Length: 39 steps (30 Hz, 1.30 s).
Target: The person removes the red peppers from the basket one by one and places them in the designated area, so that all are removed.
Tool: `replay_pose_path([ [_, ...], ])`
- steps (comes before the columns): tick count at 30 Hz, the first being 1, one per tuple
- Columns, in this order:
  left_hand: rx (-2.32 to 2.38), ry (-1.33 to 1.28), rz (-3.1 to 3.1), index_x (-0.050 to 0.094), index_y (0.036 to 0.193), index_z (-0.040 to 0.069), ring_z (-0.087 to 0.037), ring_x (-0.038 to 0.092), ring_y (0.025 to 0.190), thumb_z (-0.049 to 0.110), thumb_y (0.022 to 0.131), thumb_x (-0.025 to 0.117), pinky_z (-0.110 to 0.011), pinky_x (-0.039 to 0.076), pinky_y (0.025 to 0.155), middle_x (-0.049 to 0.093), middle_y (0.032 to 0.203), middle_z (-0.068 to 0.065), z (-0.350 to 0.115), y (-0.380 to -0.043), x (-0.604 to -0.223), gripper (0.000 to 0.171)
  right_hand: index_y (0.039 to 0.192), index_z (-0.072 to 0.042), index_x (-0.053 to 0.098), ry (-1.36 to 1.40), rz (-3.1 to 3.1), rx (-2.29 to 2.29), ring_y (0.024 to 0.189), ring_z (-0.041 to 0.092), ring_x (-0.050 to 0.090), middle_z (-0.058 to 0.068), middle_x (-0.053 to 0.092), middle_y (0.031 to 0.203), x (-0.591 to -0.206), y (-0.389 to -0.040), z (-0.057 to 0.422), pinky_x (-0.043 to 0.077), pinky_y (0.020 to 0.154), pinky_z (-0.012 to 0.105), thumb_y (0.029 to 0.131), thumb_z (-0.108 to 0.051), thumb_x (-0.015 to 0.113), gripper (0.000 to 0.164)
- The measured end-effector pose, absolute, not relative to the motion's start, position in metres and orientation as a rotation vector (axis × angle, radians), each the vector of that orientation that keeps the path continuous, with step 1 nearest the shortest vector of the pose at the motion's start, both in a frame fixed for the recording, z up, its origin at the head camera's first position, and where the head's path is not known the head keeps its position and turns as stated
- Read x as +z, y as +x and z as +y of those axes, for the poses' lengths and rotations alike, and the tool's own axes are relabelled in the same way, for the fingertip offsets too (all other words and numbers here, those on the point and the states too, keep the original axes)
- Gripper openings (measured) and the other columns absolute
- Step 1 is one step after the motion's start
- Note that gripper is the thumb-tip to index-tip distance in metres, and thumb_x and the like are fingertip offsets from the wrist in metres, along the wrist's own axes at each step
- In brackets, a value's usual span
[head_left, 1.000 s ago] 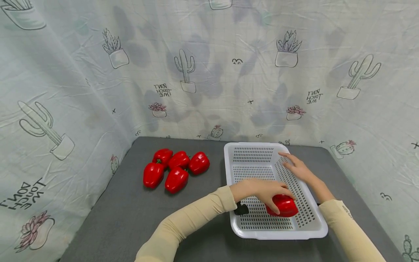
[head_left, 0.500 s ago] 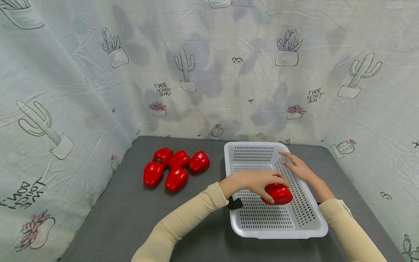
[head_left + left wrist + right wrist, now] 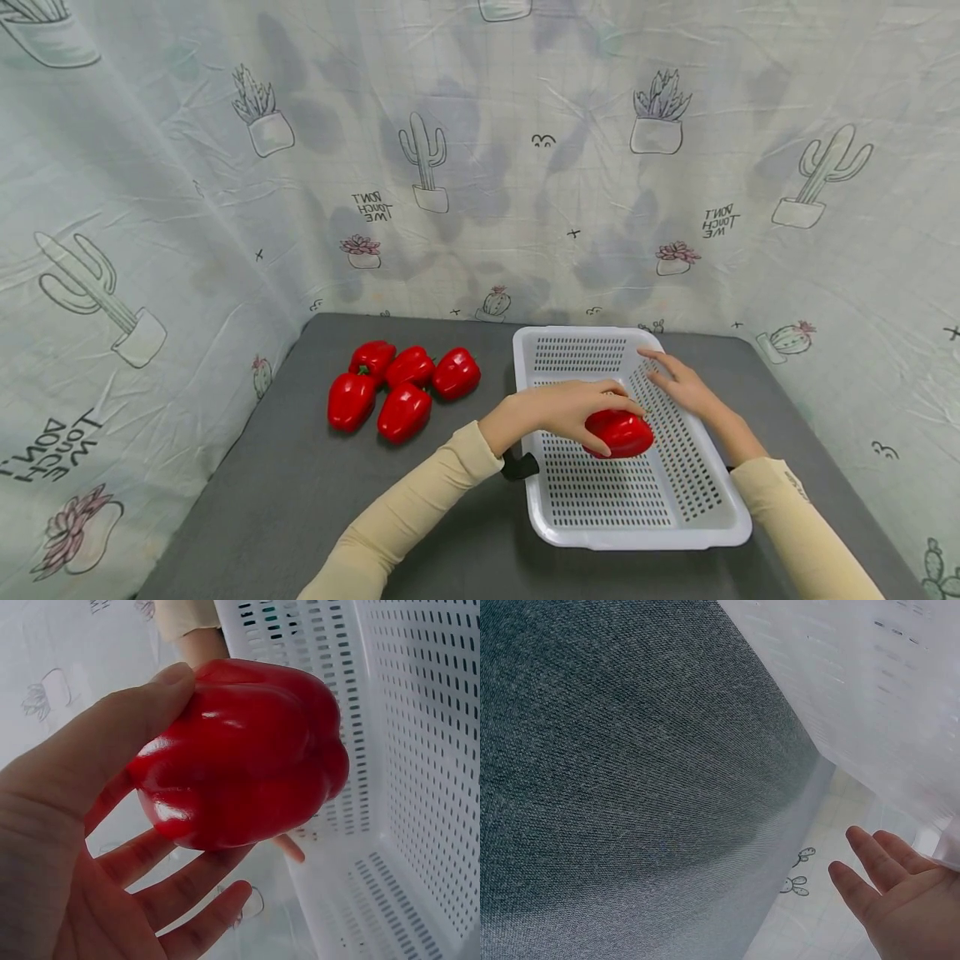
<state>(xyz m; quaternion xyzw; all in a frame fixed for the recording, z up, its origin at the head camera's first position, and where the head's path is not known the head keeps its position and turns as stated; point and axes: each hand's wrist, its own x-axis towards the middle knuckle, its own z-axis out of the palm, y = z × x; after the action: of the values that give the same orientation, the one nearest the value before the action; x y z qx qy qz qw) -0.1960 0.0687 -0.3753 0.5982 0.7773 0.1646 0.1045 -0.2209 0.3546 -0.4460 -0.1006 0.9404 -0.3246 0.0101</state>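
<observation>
A red bell pepper (image 3: 628,436) is held in my left hand (image 3: 551,410), within the outline of the white perforated basket (image 3: 542,531). In the left wrist view, the thumb lies on one side of the pepper (image 3: 247,757) and fingers curl behind it; the basket's floor and wall appear beyond. My right hand (image 3: 686,389) is at the basket's right rim. The right wrist view shows several of its fingers (image 3: 874,862) extended, along the outside of the basket wall. Contact with the rim is partly hidden.
Several more red bell peppers (image 3: 405,412) lie grouped at the left on the dark grey table (image 3: 285,500). A printed cactus curtain (image 3: 510,167) hangs behind and at both sides. A black strap (image 3: 519,466) sits at my left wrist.
My left hand has moved left and slightly toward the back, carrying the bell pepper from the basket's front right toward its middle. The right hand and the basket stay in place.
</observation>
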Motion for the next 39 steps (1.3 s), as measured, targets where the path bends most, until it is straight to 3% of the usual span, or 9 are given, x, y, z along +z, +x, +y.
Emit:
replay_pose_path([
  [3, 0.509, 1.766, 2.304, 0.041, 0.137, 0.028, -0.003, 0.041, 0.112, 0.034, 0.076, 0.075, -0.010, 0.044, 0.083, 0.043, 0.132, 0.006, 0.064, -0.197, -0.377, 0.071, 0.143, -0.006, 0.032, -0.329, 2.948, -0.997, 0.124, 0.047, 0.035, 0.028, 0.030, 0.142, -0.446, -0.220, 0.354, 0.035, 0.094, 0.063, 0.099, -0.023, 0.041, 0.047],
  [6, 0.541, 1.753, 2.312, 0.040, 0.138, 0.029, -0.003, 0.042, 0.113, 0.034, 0.076, 0.075, -0.011, 0.044, 0.083, 0.042, 0.133, 0.006, 0.058, -0.198, -0.378, 0.071, 0.142, -0.006, 0.033, -0.342, 2.950, -0.998, 0.126, 0.048, 0.032, 0.029, 0.029, 0.143, -0.446, -0.220, 0.353, 0.029, 0.096, 0.066, 0.099, -0.022, 0.041, 0.047],
  [20, 0.736, 1.644, 2.363, 0.041, 0.138, 0.030, -0.007, 0.044, 0.115, 0.034, 0.078, 0.073, -0.015, 0.046, 0.085, 0.039, 0.138, 0.006, 0.023, -0.201, -0.374, 0.068, 0.141, -0.006, 0.035, -0.298, 2.963, -0.956, 0.127, 0.049, 0.030, 0.029, 0.029, 0.143, -0.446, -0.222, 0.352, 0.026, 0.097, 0.066, 0.098, -0.019, 0.043, 0.046],
  [28, 0.892, 1.527, 2.393, 0.042, 0.136, 0.032, -0.010, 0.047, 0.114, 0.032, 0.075, 0.076, -0.026, 0.052, 0.082, 0.038, 0.139, 0.005, 0.001, -0.207, -0.375, 0.070, 0.142, -0.006, 0.034, -0.325, 2.973, -0.956, 0.128, 0.050, 0.027, 0.029, 0.028, 0.143, -0.446, -0.221, 0.352, 0.023, 0.098, 0.067, 0.098, -0.019, 0.043, 0.046],
  [32, 0.963, 1.472, 2.391, 0.042, 0.135, 0.036, -0.010, 0.046, 0.114, 0.033, 0.075, 0.076, -0.023, 0.051, 0.080, 0.037, 0.139, 0.009, -0.009, -0.209, -0.376, 0.068, 0.142, -0.007, 0.033, -0.323, 2.972, -0.953, 0.128, 0.051, 0.027, 0.029, 0.028, 0.144, -0.446, -0.221, 0.352, 0.022, 0.098, 0.067, 0.099, -0.020, 0.043, 0.047],
  [39, 1.036, 1.432, 2.402, 0.042, 0.135, 0.038, -0.010, 0.045, 0.116, 0.035, 0.077, 0.074, -0.029, 0.053, 0.081, 0.035, 0.140, 0.012, -0.023, -0.214, -0.382, 0.067, 0.142, -0.006, 0.032, -0.312, 2.978, -0.959, 0.128, 0.051, 0.027, 0.030, 0.027, 0.144, -0.445, -0.221, 0.353, 0.022, 0.098, 0.067, 0.098, -0.019, 0.043, 0.047],
])
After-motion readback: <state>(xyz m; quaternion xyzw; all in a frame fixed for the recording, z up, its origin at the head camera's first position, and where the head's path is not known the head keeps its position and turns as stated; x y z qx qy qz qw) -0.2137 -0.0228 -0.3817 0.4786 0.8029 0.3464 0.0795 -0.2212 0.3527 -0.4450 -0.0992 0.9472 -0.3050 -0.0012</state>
